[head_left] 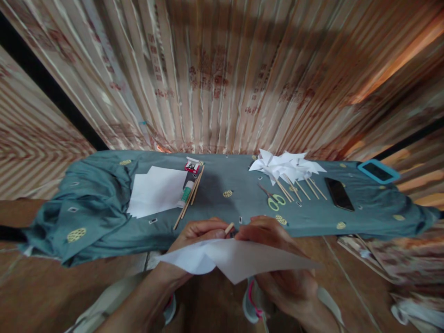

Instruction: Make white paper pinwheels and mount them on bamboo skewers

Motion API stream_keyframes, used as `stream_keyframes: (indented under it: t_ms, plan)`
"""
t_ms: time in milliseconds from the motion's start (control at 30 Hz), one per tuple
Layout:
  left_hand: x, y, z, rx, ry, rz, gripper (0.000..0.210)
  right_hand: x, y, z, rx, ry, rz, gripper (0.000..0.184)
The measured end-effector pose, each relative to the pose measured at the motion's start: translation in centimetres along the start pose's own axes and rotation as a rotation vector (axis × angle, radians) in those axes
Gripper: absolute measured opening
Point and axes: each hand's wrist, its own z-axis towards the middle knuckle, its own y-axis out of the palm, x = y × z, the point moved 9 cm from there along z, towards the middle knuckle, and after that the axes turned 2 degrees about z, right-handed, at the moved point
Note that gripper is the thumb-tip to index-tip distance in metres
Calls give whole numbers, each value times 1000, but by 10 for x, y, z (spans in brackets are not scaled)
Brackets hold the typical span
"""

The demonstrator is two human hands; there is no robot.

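Observation:
My left hand point(203, 231) is closed round a wooden stick point(229, 228), whose tip pokes up by the thumb. Opposite it, my right hand point(265, 231) pinches the upper edge of a white paper pinwheel point(229, 256). The pinwheel hangs on the near side of both hands, its points spread left and right. A small dark bit shows between the fingertips, too blurred to name. Both hands are just off the near edge of the cloth-covered table point(225, 208). The right fingertips are partly hidden behind the paper.
White paper sheets point(157, 192), a glue stick point(186, 193), loose wooden sticks point(183, 213) and a small red box point(192, 165) lie left. Several finished pinwheels point(286, 165), scissors point(275, 200), a phone point(339, 194) and a blue-framed device point(379, 171) lie right. A curtain point(215, 78) hangs behind.

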Motion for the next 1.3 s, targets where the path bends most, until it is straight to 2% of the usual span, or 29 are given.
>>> stream_keyframes:
  t_ms: [233, 500, 733, 1300]
  plan:
    - [-5, 3, -3, 0, -97, -44, 24, 0, 0, 0, -1, 4, 18, 26]
    - [7, 6, -3, -50, 40, 13, 25, 2, 4, -2, -19, 5, 39, 31]
    - [6, 7, -3, -92, 31, -13, 22, 1, 3, -4, -54, 18, 7, 21]
    - [-2, 5, 1, -127, 70, -86, 19, 0, 5, -5, -80, 20, 23, 22]
